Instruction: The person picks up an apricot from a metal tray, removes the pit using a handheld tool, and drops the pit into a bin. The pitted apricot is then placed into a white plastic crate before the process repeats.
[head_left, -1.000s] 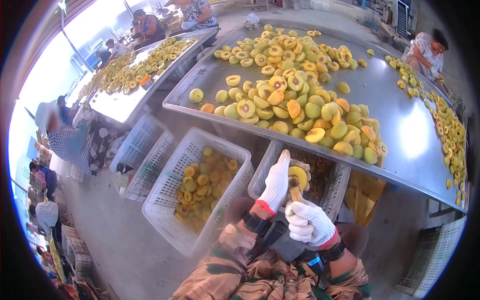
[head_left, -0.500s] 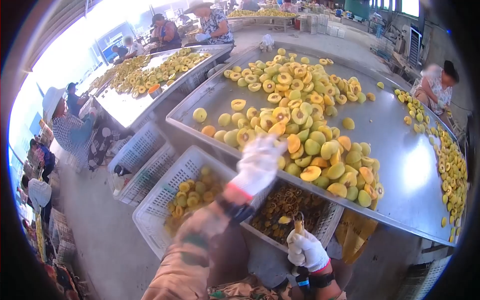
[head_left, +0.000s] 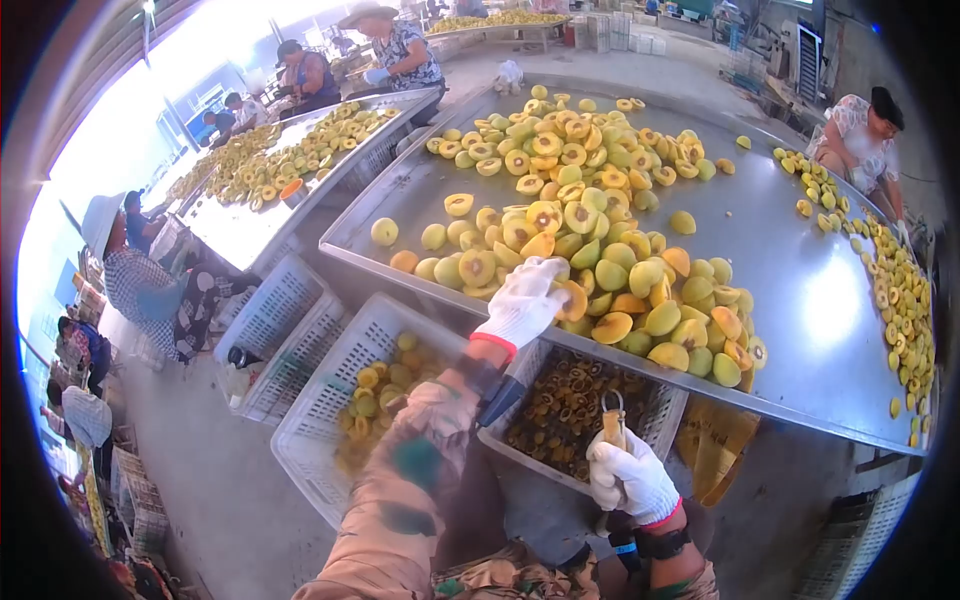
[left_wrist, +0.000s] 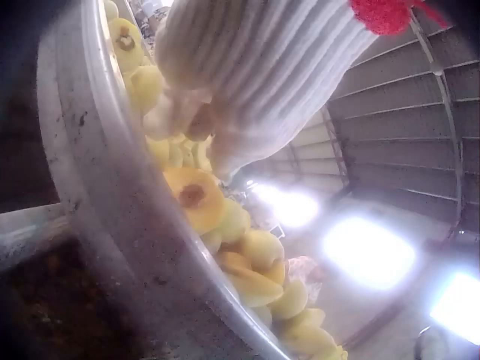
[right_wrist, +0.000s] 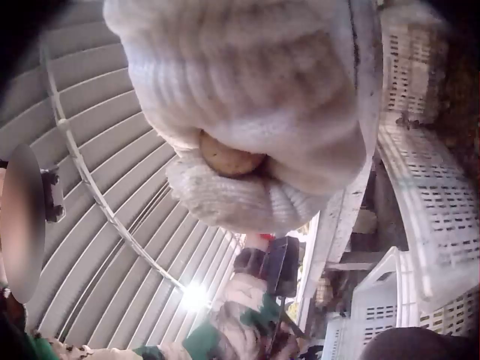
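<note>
My white-gloved left hand (head_left: 525, 300) is at the front edge of the fruit pile, its fingers and thumb around a yellow peach half (head_left: 572, 300). In the left wrist view the left glove (left_wrist: 255, 75) hangs over the metal rim, with a brown patch between its fingers and another peach half (left_wrist: 193, 199) just below. My right hand (head_left: 632, 480) grips a pitting tool by its wooden handle (head_left: 613, 430), metal loop (head_left: 613, 402) upward, above a crate. From the right wrist, the curled glove (right_wrist: 255, 97) shows the handle's butt end (right_wrist: 231, 156).
A raised metal table (head_left: 770, 240) carries the heap of halved peaches (head_left: 600, 220). Below its edge stands a crate (head_left: 660, 425) of brown pits (head_left: 570, 405); left of it, a white crate (head_left: 300, 450) holds peach halves (head_left: 375, 400). Several people work at neighbouring tables.
A second ago both hands were together, with the loop at a peach half. My left hand has since moved to the pile and taken hold of another half; the right stays low with the tool.
</note>
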